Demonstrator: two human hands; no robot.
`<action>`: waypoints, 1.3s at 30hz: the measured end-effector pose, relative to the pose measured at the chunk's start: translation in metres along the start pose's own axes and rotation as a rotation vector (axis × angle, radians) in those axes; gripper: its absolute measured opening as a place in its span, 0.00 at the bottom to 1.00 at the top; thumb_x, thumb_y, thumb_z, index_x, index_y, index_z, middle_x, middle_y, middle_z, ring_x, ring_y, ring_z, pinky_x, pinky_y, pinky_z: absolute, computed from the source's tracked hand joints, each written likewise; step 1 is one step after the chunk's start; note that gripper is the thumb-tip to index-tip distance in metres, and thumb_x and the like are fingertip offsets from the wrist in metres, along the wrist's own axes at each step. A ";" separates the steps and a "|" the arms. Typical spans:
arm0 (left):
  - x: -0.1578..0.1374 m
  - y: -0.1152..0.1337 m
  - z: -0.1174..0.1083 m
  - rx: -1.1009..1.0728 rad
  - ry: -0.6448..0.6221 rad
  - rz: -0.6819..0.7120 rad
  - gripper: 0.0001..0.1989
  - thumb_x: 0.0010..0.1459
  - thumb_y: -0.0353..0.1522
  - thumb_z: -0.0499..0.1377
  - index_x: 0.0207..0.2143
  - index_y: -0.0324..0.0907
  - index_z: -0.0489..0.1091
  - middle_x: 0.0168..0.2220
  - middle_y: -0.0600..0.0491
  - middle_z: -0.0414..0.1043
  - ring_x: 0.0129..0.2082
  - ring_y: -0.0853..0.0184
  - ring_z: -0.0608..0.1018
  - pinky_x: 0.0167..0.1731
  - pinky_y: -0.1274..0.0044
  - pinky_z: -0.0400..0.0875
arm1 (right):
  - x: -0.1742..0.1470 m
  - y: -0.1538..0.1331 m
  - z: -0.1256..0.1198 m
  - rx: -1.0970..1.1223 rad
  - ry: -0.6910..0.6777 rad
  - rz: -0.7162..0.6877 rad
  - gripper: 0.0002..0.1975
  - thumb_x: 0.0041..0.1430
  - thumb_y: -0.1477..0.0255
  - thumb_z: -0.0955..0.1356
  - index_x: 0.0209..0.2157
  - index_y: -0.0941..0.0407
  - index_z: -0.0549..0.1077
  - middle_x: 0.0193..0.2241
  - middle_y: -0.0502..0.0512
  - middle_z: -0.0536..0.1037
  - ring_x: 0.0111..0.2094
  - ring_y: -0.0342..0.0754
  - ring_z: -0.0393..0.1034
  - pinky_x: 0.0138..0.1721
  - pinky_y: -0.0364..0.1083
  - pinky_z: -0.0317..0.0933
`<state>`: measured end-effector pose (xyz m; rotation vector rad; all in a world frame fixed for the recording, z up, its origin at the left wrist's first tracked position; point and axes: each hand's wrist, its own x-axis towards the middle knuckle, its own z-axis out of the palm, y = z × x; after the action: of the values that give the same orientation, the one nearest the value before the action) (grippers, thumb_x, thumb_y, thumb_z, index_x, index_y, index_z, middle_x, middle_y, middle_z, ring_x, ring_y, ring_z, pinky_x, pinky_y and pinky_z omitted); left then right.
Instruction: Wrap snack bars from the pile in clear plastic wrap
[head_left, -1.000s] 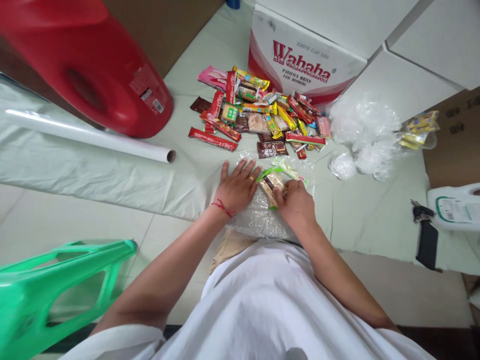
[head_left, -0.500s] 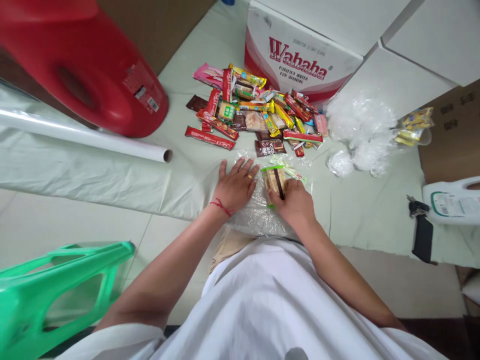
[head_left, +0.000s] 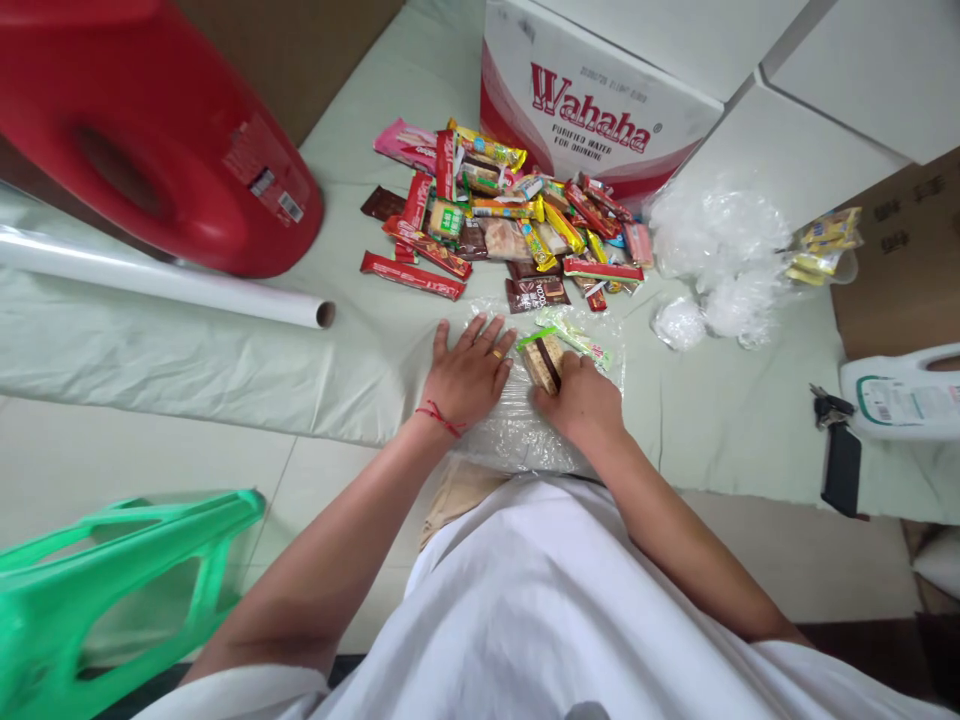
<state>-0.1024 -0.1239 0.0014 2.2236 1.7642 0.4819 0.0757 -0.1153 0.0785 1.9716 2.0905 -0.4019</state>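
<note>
Bottom centre: white shirt [head_left: 495, 600]; just above it, a sheet of clear film [head_left: 517, 440] spread along the cloth's near edge.

Left hand [head_left: 466, 378], centre: flat, fingers spread, palm down on the film, gripping nothing; same pose as a second ago.

Right hand [head_left: 586, 395], just right of it: thumb and curled fingers closed on the lower right end of a wafer pack [head_left: 540, 360]; contact points partly hidden.

Change: pack stood nearly straight half a second ago, lower green end showing. Now its top leans left and that end is out of sight. Reads as a turn in place over the film, position perhaps not settled. A green-and-white packet [head_left: 592, 347] lies just beyond, also on film.

Farther, upper centre: heaped snack packets [head_left: 506, 238], unmoved, before the Wahaha carton [head_left: 592, 110]. Upper right: clear-wrapped bundles [head_left: 720, 235].
</note>
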 end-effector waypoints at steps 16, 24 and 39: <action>0.001 -0.003 -0.002 -0.026 0.000 -0.049 0.31 0.75 0.36 0.38 0.77 0.46 0.48 0.75 0.46 0.58 0.75 0.55 0.60 0.74 0.47 0.41 | 0.019 0.051 -0.039 -0.094 -0.043 -0.568 0.34 0.65 0.68 0.69 0.70 0.53 0.63 0.62 0.62 0.71 0.52 0.57 0.75 0.45 0.48 0.66; 0.000 -0.011 0.002 -0.047 0.037 -0.027 0.31 0.74 0.33 0.40 0.77 0.47 0.45 0.76 0.44 0.54 0.75 0.57 0.61 0.74 0.51 0.41 | 0.023 0.045 -0.031 -0.063 -0.045 -0.631 0.34 0.67 0.69 0.68 0.72 0.53 0.61 0.62 0.63 0.72 0.51 0.57 0.76 0.47 0.49 0.69; -0.089 -0.022 -0.037 -0.128 0.172 0.538 0.38 0.68 0.44 0.62 0.74 0.48 0.51 0.67 0.38 0.67 0.71 0.50 0.67 0.66 0.56 0.70 | -0.046 0.156 0.027 0.325 0.264 -0.898 0.22 0.71 0.64 0.70 0.63 0.54 0.71 0.52 0.62 0.80 0.47 0.55 0.75 0.48 0.54 0.72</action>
<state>-0.1559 -0.2056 0.0172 2.6132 1.1368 0.8899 0.2339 -0.1597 0.0639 1.1191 3.1803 -0.6922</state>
